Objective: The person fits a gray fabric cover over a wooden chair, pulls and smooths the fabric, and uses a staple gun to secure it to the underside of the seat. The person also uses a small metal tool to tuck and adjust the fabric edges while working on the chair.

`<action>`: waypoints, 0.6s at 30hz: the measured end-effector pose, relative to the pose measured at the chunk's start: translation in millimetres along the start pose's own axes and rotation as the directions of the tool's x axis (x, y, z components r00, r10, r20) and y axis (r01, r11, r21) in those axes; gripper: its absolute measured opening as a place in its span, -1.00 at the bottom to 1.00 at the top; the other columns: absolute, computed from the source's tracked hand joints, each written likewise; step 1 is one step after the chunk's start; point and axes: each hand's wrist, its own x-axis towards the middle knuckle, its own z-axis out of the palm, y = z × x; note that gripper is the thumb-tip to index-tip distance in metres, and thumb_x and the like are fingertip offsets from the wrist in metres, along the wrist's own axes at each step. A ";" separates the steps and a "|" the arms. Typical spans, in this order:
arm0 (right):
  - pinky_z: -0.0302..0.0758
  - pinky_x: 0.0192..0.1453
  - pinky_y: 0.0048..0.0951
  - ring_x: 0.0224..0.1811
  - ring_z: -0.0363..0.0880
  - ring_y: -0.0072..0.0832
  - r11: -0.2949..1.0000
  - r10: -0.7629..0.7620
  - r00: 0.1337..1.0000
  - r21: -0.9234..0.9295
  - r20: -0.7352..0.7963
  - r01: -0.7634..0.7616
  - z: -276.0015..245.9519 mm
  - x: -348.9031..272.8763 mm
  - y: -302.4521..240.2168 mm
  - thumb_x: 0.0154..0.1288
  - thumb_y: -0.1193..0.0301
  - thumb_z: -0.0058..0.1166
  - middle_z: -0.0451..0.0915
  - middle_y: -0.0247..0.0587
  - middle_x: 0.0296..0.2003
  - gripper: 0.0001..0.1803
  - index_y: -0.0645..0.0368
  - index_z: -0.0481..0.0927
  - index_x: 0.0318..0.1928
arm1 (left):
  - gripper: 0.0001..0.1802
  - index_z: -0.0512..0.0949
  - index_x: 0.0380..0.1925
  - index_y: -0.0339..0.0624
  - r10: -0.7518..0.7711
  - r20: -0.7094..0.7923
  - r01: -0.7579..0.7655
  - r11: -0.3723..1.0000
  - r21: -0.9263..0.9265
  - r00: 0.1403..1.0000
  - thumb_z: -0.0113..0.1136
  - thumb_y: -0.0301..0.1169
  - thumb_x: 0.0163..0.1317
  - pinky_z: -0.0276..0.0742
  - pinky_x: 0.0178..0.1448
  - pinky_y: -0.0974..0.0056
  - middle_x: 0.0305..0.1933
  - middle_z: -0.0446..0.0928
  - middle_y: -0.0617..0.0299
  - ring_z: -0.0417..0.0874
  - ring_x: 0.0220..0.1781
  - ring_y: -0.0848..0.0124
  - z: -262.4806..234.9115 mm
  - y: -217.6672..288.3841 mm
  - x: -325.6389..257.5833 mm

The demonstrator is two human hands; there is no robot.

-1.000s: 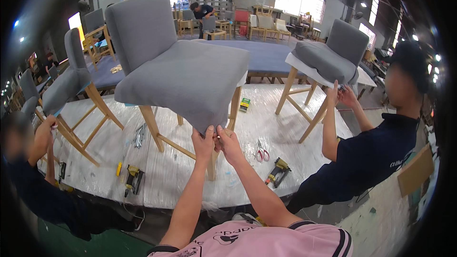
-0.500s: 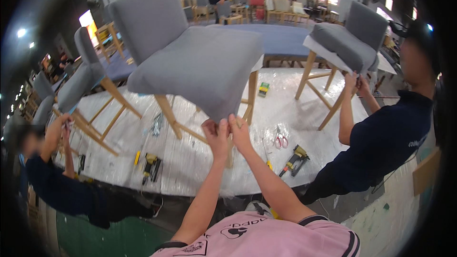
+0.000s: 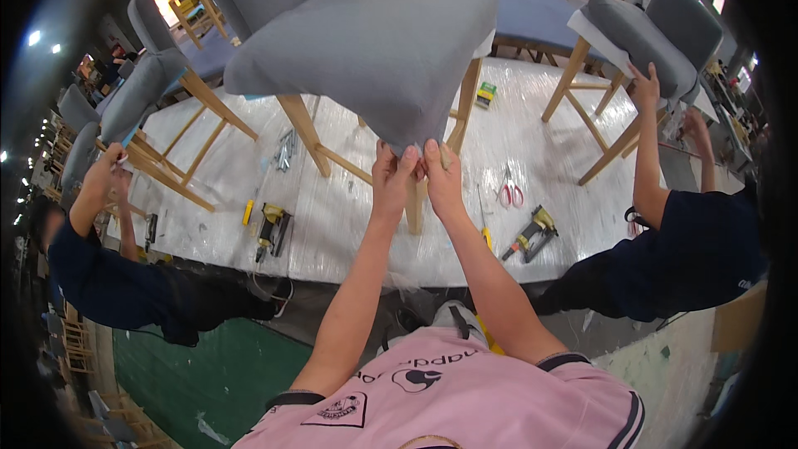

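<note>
In front of me stands a wooden-legged chair [image 3: 304, 129] with a grey fabric cover [image 3: 374, 41] over its seat and back. At the seat's nearest corner, my left hand [image 3: 394, 175] pinches the hem of the cover. Close beside it, my right hand [image 3: 441, 173] is closed on the same hem, with the thumb on top. The cloth draws to a point between my two hands. A front chair leg [image 3: 416, 212] shows just below them. Loose white material peeks out under the seat's right side.
The chair stands on a plastic-wrapped table [image 3: 332, 224]. Two staple guns, one left [image 3: 272, 229] and one right [image 3: 532, 234], lie near its front edge, with red-handled scissors [image 3: 510, 193] and a small yellow-green box [image 3: 486, 96]. Co-workers handle grey chairs [image 3: 675, 33] on both sides.
My view has tilted down, so the chair sits higher in it. Both hands keep hold of the cover's corner. The right co-worker's hands have moved apart.
</note>
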 end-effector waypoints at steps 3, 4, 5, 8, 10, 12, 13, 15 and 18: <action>0.25 -0.42 -0.56 -0.52 0.31 -0.70 1.000 -0.004 1.000 -0.003 0.014 0.004 1.4 1.3 2.5 0.59 0.01 -0.04 0.38 -0.48 -0.59 -0.51 0.13 0.45 -0.40 | -0.75 0.51 -0.13 -0.25 0.043 0.031 -0.044 0.998 0.039 0.999 0.21 -0.27 0.47 0.46 -0.28 0.37 -0.04 0.32 0.33 0.52 -0.34 0.55 -3.1 -2.5 3.3; 0.25 -0.42 -0.56 -0.53 0.30 -0.70 1.000 0.011 0.999 0.002 0.030 -0.011 -2.3 3.3 1.4 0.59 0.02 -0.04 0.37 -0.49 -0.59 -0.51 0.13 0.45 -0.40 | -0.72 0.49 -0.09 -0.27 0.038 0.019 -0.039 0.997 0.073 0.999 0.23 -0.27 0.45 0.48 -0.24 0.36 -0.04 0.32 0.32 0.52 -0.30 0.55 -3.4 -0.3 2.6; 0.25 -0.42 -0.56 -0.53 0.30 -0.69 1.000 0.025 0.999 0.008 0.047 -0.025 -2.9 3.6 1.3 0.59 0.02 -0.04 0.37 -0.49 -0.60 -0.51 0.13 0.45 -0.40 | -0.68 0.47 -0.05 -0.28 0.034 0.006 -0.034 0.994 0.106 0.999 0.25 -0.26 0.44 0.49 -0.20 0.35 -0.03 0.32 0.31 0.51 -0.27 0.54 -3.4 0.6 -0.3; 0.23 -0.43 -0.55 -0.54 0.27 -0.70 0.999 0.003 0.998 -0.047 0.055 0.000 -1.6 6.5 -1.6 0.60 0.03 -0.04 0.35 -0.50 -0.61 -0.52 0.13 0.46 -0.40 | -0.51 0.38 0.09 -0.32 0.058 -0.107 -0.044 0.991 0.125 0.993 0.32 -0.22 0.38 0.52 -0.07 0.33 0.06 0.35 0.24 0.51 -0.11 0.51 -3.4 -6.0 5.6; 0.23 -0.44 -0.55 -0.54 0.27 -0.70 0.999 0.015 0.998 -0.037 0.061 -0.013 -5.3 6.1 -2.3 0.60 0.04 -0.04 0.35 -0.50 -0.61 -0.52 0.12 0.46 -0.40 | -0.39 0.33 0.17 -0.34 0.053 -0.185 -0.029 0.991 0.129 0.981 0.37 -0.20 0.34 0.51 0.03 0.32 0.12 0.38 0.18 0.50 0.00 0.47 7.6 0.2 12.8; 0.24 -0.45 -0.55 -0.55 0.27 -0.70 0.998 0.035 0.999 -0.047 0.035 -0.033 -7.6 4.1 -4.4 0.60 0.05 -0.04 0.35 -0.50 -0.61 -0.53 0.11 0.45 -0.41 | -0.30 0.28 0.23 -0.38 0.042 -0.234 -0.006 0.988 0.152 0.971 0.41 -0.19 0.30 0.49 0.13 0.29 0.18 0.40 0.11 0.49 0.10 0.42 21.1 7.1 20.3; 0.24 -0.45 -0.55 -0.55 0.27 -0.69 0.997 0.041 0.999 -0.060 0.009 -0.040 -5.9 4.9 -5.4 0.60 0.06 -0.04 0.35 -0.50 -0.61 -0.53 0.10 0.44 -0.42 | -0.31 0.31 0.25 -0.38 0.072 -0.168 -0.045 0.986 0.160 0.983 0.38 -0.19 0.33 0.41 0.23 0.27 0.22 0.42 0.10 0.46 0.17 0.39 18.9 2.4 23.6; 0.26 -0.47 -0.55 -0.57 0.31 -0.68 0.994 0.014 0.999 -0.106 -0.033 -0.018 -3.0 7.0 1.2 0.60 0.08 -0.04 0.35 -0.48 -0.61 -0.55 0.09 0.44 -0.42 | -0.34 0.36 0.29 -0.39 0.126 -0.028 -0.119 0.979 0.165 0.992 0.32 -0.19 0.37 0.23 0.44 0.22 0.30 0.44 0.07 0.42 0.30 0.32 -0.4 -14.5 31.9; 0.35 -0.40 -0.50 -0.53 0.36 -0.63 0.996 0.073 0.997 -0.060 0.022 -0.071 3.1 4.6 -8.3 0.57 -0.03 -0.03 0.38 -0.44 -0.60 -0.45 0.12 0.43 -0.47 | -0.38 0.38 0.29 -0.38 0.082 0.039 -0.086 0.988 0.130 0.996 0.25 -0.16 0.42 0.25 0.41 0.25 0.24 0.49 0.09 0.45 0.26 0.32 -17.6 -20.2 31.7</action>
